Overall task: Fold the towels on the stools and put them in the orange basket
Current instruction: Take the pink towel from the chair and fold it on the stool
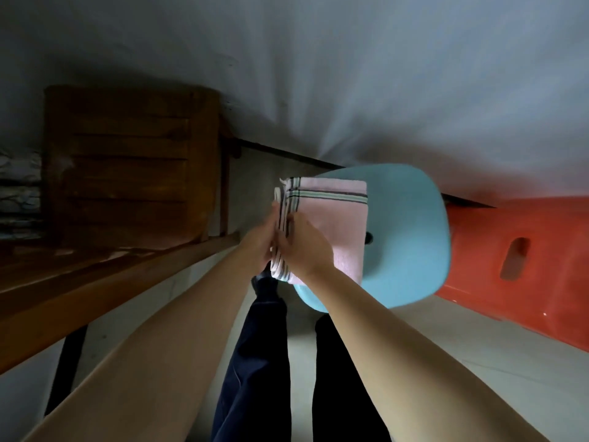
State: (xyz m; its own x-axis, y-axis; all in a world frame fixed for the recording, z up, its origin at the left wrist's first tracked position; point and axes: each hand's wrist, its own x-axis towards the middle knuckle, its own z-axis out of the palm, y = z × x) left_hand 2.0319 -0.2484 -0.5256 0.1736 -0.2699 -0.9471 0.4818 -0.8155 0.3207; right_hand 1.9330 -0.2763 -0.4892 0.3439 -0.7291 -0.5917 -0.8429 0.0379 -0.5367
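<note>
My left hand [259, 240] and right hand [302, 247] both grip the left edge of the folded pink towel [331, 224], which lies on the blue stool [411, 237]. An orange stool [522, 260] stands just beside it.

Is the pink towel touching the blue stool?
Touching. The head view shows the folded pink towel lying flat on the blue stool seat, with both hands, left and right, gripping its left edge.
</note>
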